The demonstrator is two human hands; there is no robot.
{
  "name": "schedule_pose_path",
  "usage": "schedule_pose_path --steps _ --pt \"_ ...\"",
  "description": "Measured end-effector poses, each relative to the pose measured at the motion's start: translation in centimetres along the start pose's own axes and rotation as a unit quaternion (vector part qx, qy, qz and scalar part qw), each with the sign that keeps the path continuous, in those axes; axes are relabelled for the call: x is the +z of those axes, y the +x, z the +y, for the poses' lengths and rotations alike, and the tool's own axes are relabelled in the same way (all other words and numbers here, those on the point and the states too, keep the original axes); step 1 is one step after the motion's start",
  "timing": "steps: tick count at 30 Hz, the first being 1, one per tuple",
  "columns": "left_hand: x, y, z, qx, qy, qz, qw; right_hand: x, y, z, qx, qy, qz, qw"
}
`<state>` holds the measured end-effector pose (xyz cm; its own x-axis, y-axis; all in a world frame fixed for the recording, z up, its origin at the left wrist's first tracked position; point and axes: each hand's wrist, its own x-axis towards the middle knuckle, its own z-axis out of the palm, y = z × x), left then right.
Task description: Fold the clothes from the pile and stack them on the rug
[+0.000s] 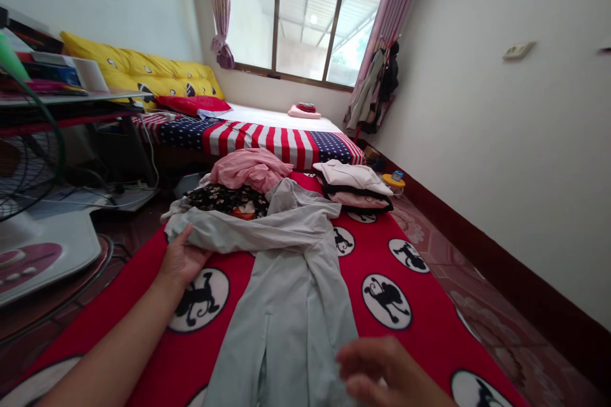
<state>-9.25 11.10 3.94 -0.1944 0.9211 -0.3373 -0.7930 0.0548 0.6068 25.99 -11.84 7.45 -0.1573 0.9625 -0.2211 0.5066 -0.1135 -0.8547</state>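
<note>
A light grey long-sleeved garment [286,292] lies spread lengthwise on a red cloth with round monkey prints. One sleeve reaches out to the left across the cloth. At that sleeve's end is my left hand [184,261], its thumb on the fabric and its other fingers partly hidden beneath it, closed on the sleeve. My right hand [384,372], slightly blurred, hovers at the garment's lower right edge. Its fingers are curved and apart from the thumb, with nothing visible in them.
Beyond the garment lie a heap of pink cloth [251,168], a black floral cloth [224,200] and a folded stack of clothes [353,184]. A bed [267,140] stands behind, under the window. On the left are a desk [71,98] and a fan [23,172].
</note>
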Motion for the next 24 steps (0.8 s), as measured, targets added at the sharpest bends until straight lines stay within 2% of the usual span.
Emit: schedule_pose_path --steps 2,5,8,11,14,17,20,24 --pt "-0.8 0.2 -0.2 -0.002 -0.024 -0.006 1.000 -2.0 4.4 -0.5 -0.045 -0.025 0.087 0.995" --pt "-1.7 0.6 -0.7 0.012 -0.075 -0.024 0.997 -4.6 12.3 -0.5 -0.100 -0.030 0.240 0.965" --pt "-2.6 1.0 -1.3 0.037 -0.097 -0.068 0.992 -6.6 19.5 0.0 -0.055 0.007 0.310 0.949" --pt "-3.0 1.0 -1.5 0.039 -0.085 -0.082 0.992 -7.9 24.6 0.7 0.024 0.032 0.326 0.944" --pt "-2.9 0.8 -1.3 0.024 -0.068 -0.071 0.995 -7.9 27.8 1.7 0.109 0.040 0.323 0.939" --pt "-2.6 0.6 -1.2 0.027 -0.056 -0.064 0.996 -7.5 29.4 2.7 0.149 0.003 0.331 0.932" --pt "-2.4 0.4 -1.3 0.028 -0.052 -0.058 0.997 -7.5 30.2 3.1 0.138 -0.073 0.361 0.919" --pt "-2.5 0.5 -1.3 0.016 -0.067 -0.044 0.997 -7.8 30.9 2.4 0.111 -0.203 0.384 0.894"
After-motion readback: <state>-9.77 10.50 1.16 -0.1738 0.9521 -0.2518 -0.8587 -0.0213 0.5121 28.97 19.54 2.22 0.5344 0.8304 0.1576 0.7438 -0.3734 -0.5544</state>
